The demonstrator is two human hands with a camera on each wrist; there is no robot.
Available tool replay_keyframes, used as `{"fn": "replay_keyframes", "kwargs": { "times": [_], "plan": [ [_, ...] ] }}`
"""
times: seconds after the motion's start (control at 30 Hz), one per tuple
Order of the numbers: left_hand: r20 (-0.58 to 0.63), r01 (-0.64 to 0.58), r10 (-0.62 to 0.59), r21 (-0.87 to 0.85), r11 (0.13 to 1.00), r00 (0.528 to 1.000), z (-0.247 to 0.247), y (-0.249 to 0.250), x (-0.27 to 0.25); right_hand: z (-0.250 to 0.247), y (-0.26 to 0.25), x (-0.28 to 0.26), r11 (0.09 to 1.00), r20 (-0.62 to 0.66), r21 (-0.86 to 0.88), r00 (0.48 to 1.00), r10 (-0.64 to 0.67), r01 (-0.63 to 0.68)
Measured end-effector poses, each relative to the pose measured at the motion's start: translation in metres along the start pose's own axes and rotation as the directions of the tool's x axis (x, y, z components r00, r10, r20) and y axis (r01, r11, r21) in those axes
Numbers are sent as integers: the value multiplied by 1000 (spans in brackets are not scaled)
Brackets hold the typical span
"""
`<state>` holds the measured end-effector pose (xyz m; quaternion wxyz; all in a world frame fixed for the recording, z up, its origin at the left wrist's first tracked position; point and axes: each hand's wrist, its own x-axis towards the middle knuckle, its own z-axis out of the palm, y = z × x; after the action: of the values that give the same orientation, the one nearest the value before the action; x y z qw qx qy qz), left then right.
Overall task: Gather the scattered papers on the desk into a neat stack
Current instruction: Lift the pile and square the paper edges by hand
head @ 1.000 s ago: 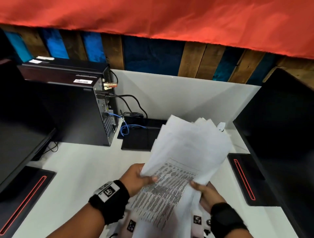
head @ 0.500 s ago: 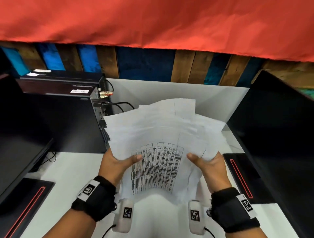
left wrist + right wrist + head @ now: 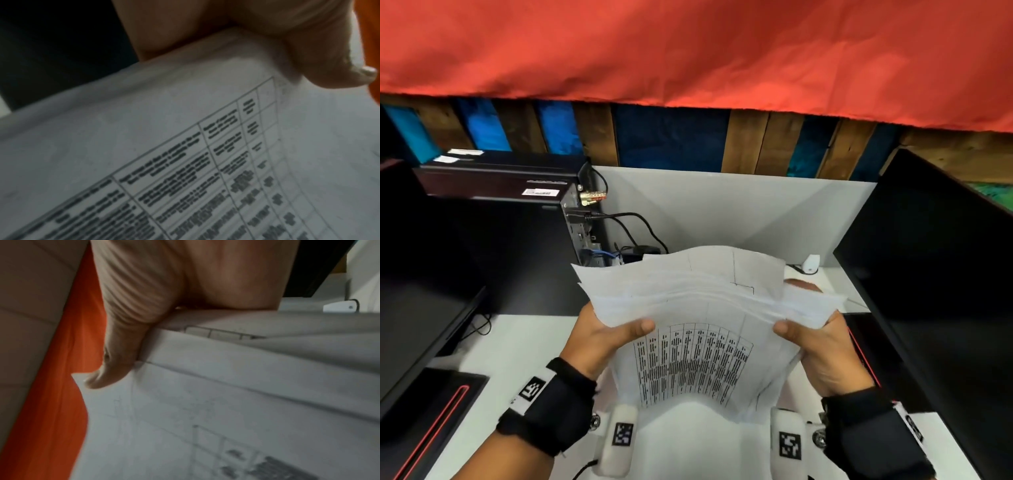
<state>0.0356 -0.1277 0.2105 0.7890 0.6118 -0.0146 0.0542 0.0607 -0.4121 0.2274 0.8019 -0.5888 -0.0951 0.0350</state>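
A loose bundle of white papers (image 3: 698,308) is held upright above the white desk (image 3: 517,346), its front sheet printed with a table. My left hand (image 3: 599,339) grips the bundle's left edge, thumb on the front sheet. My right hand (image 3: 822,346) grips the right edge the same way, its fingers behind the sheets. The sheets' top edges are uneven and fanned. In the left wrist view my thumb presses the printed papers (image 3: 185,146). In the right wrist view my thumb lies on the papers (image 3: 226,394), several sheet edges showing behind it.
A black computer tower (image 3: 493,233) with cables stands at the back left. A black monitor (image 3: 935,274) stands on the right and another monitor (image 3: 417,322) on the left. A white partition (image 3: 722,209) backs the desk. A small white object (image 3: 810,263) lies at the back right.
The bundle turned from a slanted hold to face me squarely. My hands shifted apart to its left and right edges, and it lowered a little.
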Motion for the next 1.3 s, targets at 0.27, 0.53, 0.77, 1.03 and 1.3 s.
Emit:
{"fn": "replay_keyframes", "kwargs": {
  "times": [0.27,0.53,0.77,1.03,1.3],
  "plan": [
    [14,-60,60,-11,998,998,22,16,-1,24,0,-9,891,-273,-398,899,-341,217],
    [-262,-192,213,106,976,941,31,31,5,24,-2,-15,348,56,-847,718,-693,402],
    [-335,-178,239,204,963,912,34,33,5,28,-5,-20,423,39,-816,768,-640,394],
    [-404,-126,242,292,948,882,37,31,4,33,-9,-27,475,52,-790,814,-578,387],
    [-365,-117,222,288,950,904,35,27,4,42,-14,-24,477,-61,-811,762,-645,339]
  ]
}}
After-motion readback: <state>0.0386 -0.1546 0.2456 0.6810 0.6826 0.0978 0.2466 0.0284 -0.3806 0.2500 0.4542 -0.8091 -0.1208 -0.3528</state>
